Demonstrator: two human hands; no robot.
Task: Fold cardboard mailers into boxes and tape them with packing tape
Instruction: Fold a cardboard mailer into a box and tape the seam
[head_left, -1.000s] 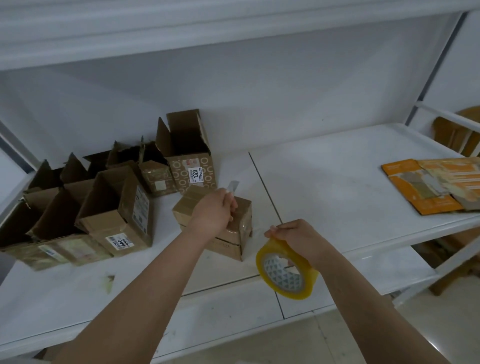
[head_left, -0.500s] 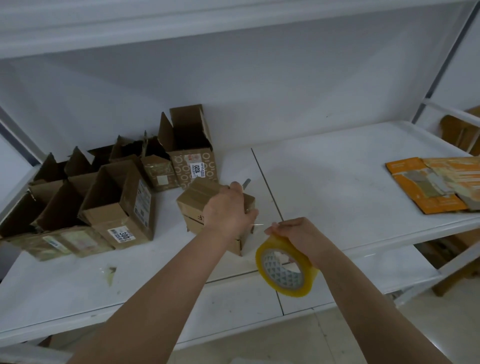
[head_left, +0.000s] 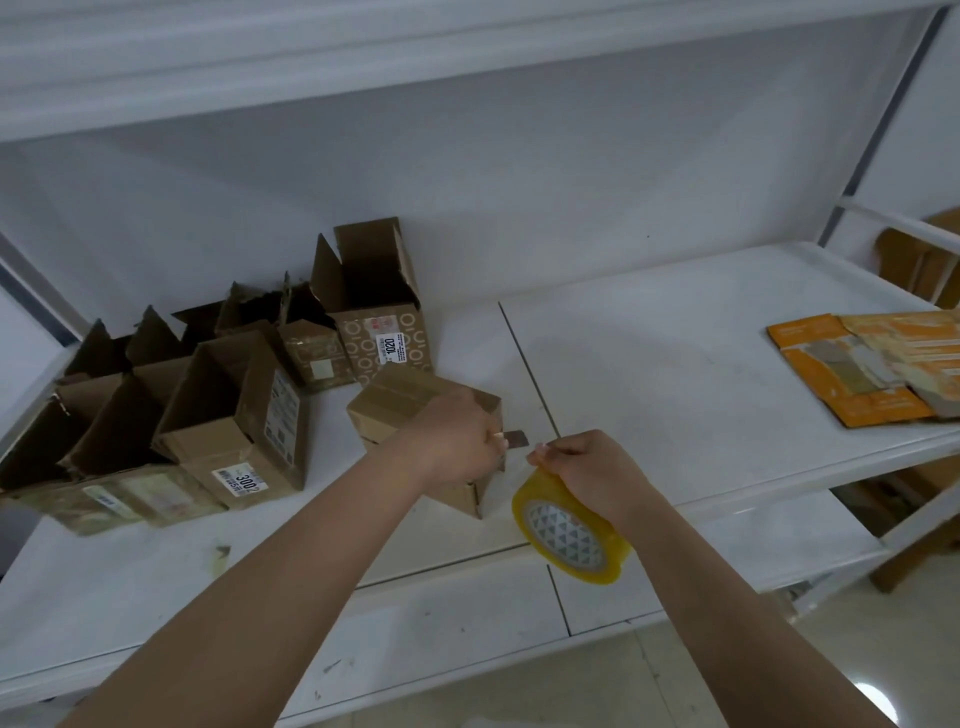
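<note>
A: Nearest me, the right hand (head_left: 582, 467) has its fingers curled round the yellow tape roll (head_left: 571, 535), which hangs off the front edge of the shelf (head_left: 675, 364). I take it the roll is held out there to keep the run of tape taut.

B: And the left?

A: The left hand (head_left: 452, 441) pinches a small dark blade (head_left: 517, 440), tip pointing at the right hand's fingers (head_left: 543, 457). I can't make out the clear tape itself; my guess is the blade sits where the strip needs cutting.

B: Where's the box?

A: The closed box (head_left: 395, 405) sits on the shelf just behind and under the left hand, flaps down. Whether the hand touches it, I can't tell. Probably kept close so the tape stays short.

B: Further back?

A: Open boxes (head_left: 234, 415) clustered at left near the wall, flaps up. Flat orange mailers (head_left: 852, 364) lie well apart at far right.
</note>
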